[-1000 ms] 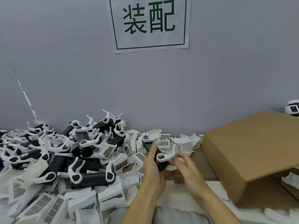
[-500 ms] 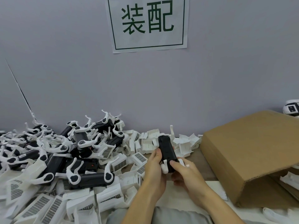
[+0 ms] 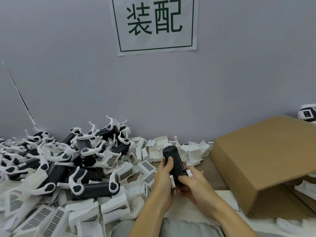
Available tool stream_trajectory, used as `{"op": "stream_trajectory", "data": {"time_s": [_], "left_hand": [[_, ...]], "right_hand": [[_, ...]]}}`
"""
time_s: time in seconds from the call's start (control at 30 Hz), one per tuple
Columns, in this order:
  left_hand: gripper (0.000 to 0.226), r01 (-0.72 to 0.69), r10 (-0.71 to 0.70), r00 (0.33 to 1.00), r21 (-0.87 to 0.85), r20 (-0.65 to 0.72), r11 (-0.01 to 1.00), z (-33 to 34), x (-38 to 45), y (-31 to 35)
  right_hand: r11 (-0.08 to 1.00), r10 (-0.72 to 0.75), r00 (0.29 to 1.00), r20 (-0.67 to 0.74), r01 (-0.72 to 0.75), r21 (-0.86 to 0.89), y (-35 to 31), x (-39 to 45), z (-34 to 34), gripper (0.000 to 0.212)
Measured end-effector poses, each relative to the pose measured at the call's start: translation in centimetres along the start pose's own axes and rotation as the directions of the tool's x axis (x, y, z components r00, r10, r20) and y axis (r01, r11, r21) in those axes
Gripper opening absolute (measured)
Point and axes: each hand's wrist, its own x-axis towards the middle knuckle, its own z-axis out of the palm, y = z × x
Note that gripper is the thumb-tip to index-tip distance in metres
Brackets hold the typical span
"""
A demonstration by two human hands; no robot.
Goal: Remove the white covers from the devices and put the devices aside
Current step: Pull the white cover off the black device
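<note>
I hold a black device (image 3: 173, 159) upright-tilted in front of me, its top pointing away. My left hand (image 3: 163, 178) grips its left side with the thumb on its face. My right hand (image 3: 191, 181) clasps its lower end, where white cover parts (image 3: 189, 173) show between the fingers. A heap of black devices with white arms (image 3: 71, 161) fills the left. Loose white covers (image 3: 193, 153) lie behind my hands and along the front left (image 3: 51, 218).
A tilted open cardboard box (image 3: 266, 161) stands at the right, with white parts (image 3: 306, 187) inside it. A grey wall with a paper sign (image 3: 154, 24) rises behind. A white-and-black device (image 3: 307, 115) sits beyond the box. A thin rod (image 3: 18, 94) leans at left.
The device was turned from lying sideways with its white arms showing to standing end-on. Both hands closed around it and drew it slightly nearer.
</note>
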Motion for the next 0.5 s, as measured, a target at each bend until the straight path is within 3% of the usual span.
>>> {"op": "stream_trajectory", "data": {"time_s": [0.23, 0.5], "left_hand": [[0.023, -0.033, 0.033, 0.999, -0.021, -0.009, 0.999, 0.04, -0.09, 0.07], [0.018, -0.088, 0.089, 0.996, 0.078, -0.005, 0.993, 0.07, 0.10, -0.21]], "right_hand": [[1.000, -0.004, 1.000, 0.023, 0.004, -0.002, -0.03, -0.04, 0.01, 0.036], [0.998, 0.020, 0.999, -0.046, -0.023, -0.052, 0.33, 0.53, -0.19, 0.038]]}}
